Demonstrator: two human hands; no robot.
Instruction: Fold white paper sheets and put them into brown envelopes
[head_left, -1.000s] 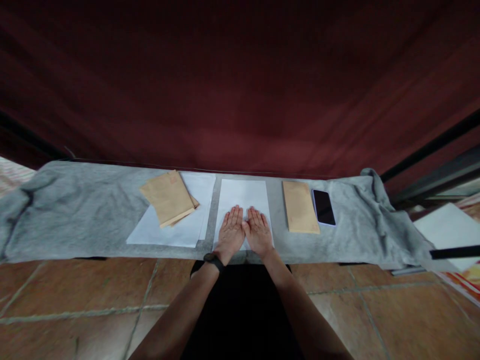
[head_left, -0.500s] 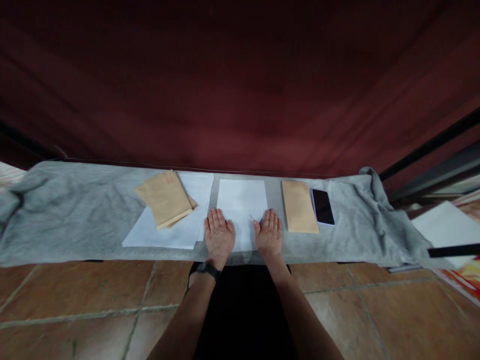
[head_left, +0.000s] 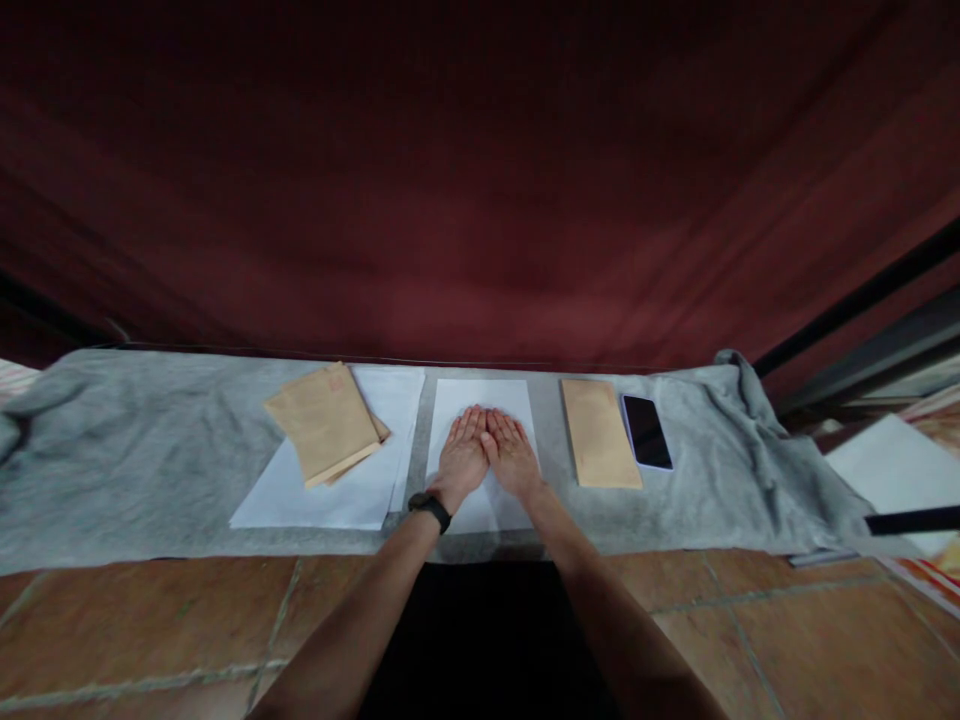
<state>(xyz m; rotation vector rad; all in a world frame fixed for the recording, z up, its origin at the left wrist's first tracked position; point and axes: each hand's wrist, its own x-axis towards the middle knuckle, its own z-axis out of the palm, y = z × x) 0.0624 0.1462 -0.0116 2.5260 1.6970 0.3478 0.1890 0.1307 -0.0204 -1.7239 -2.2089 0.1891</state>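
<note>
A white sheet of paper [head_left: 480,392] lies upright in front of me on the grey cloth [head_left: 172,440]. My left hand [head_left: 463,455], with a dark watch on its wrist, rests flat on the middle of the sheet. Beside it, touching at the fingers, my right hand [head_left: 511,453] lies flat too. Both hands have their fingers stretched out, and neither grips anything. Part of the sheet is hidden under them.
Brown envelopes [head_left: 324,420] overlap on white sheets [head_left: 300,503] at the left. To the right lie another brown envelope [head_left: 601,435] and a phone [head_left: 646,432]. A dark red curtain [head_left: 480,230] hangs behind the cloth-covered surface.
Both hands have moved inward and slightly forward, from the sheet's two side edges to its middle, where they now touch. The view has shifted slightly, so the cloth appears lower.
</note>
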